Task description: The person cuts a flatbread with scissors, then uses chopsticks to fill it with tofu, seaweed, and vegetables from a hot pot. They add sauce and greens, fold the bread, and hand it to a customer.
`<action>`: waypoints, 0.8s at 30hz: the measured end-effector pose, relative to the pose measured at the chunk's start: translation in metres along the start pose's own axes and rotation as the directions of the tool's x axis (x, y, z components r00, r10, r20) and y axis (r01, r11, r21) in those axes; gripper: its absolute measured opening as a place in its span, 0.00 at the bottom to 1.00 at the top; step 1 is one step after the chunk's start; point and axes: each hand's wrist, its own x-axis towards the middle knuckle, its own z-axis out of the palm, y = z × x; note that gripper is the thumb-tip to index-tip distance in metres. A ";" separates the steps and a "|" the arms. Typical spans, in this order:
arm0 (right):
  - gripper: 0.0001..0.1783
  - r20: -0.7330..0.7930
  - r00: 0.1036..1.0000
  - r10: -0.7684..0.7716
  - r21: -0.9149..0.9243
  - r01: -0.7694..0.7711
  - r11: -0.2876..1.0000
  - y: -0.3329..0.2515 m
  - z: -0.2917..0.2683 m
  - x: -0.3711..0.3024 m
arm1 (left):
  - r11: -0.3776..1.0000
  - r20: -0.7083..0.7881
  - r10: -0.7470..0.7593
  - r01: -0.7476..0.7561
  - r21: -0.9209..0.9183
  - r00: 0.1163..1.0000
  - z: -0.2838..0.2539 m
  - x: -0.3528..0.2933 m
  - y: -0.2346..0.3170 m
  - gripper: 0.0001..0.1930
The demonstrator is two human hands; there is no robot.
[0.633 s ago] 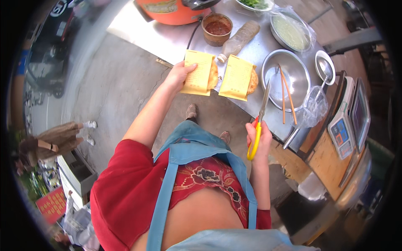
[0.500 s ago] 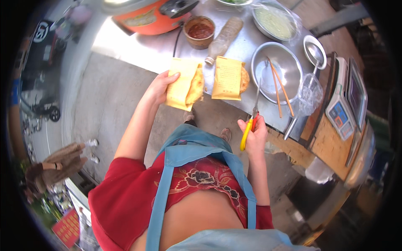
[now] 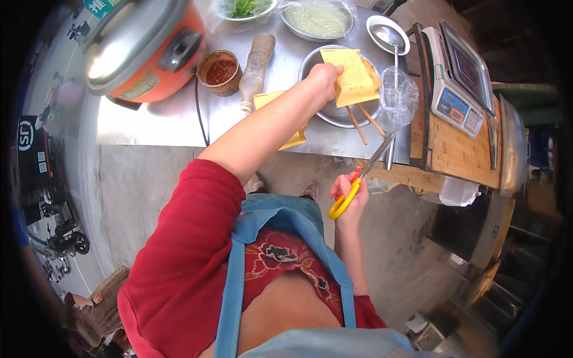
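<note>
My left arm reaches across the table, and my left hand (image 3: 324, 82) pinches the edge of a yellow paper bag (image 3: 352, 74). A browned flatbread (image 3: 373, 73) shows along its right side. The bag is above a metal bowl (image 3: 337, 114), covering part of it. Wooden chopsticks (image 3: 359, 125) lean out over the bowl's near rim. My right hand (image 3: 353, 206), closed round the handles, holds scissors (image 3: 345, 203) with red and yellow grips, blades pointing up and right near the table edge. A second yellow paper bag (image 3: 267, 98) lies partly hidden beneath my left forearm.
On the metal table (image 3: 161, 128) stand an orange cooker (image 3: 167, 65), a tub of red sauce (image 3: 219, 73), a bottle on its side (image 3: 258, 65), and bowls of greens (image 3: 243, 8) and pale shreds (image 3: 316, 21). Right are a ladle (image 3: 394, 45), clear plastic bags (image 3: 399, 101) and a scale (image 3: 456, 107).
My left hand has carried its bag rightward, from in front of the table to above the metal bowl. The scissors now tilt further right. My view has turned, shifting the table's things leftward.
</note>
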 end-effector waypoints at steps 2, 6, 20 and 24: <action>0.12 -0.042 0.999 -0.015 -0.002 0.015 1.000 0.000 -0.007 0.000 | 0.998 0.090 0.015 -0.009 -0.061 0.996 0.005 0.024 -0.010 0.16; 0.12 -0.080 0.997 0.007 0.046 -0.004 0.999 0.000 -0.016 0.002 | 0.981 0.152 0.061 -0.032 -0.190 0.986 0.015 0.060 -0.028 0.16; 0.12 0.052 0.998 -0.038 -0.011 0.039 0.999 -0.006 -0.018 0.010 | 0.978 -0.033 0.090 -0.082 0.189 0.995 0.008 -0.013 -0.009 0.10; 0.13 0.135 0.991 0.009 -0.109 0.006 0.994 0.002 -0.010 0.010 | 0.765 0.123 0.472 -0.476 0.434 0.873 -0.068 -0.076 0.026 0.24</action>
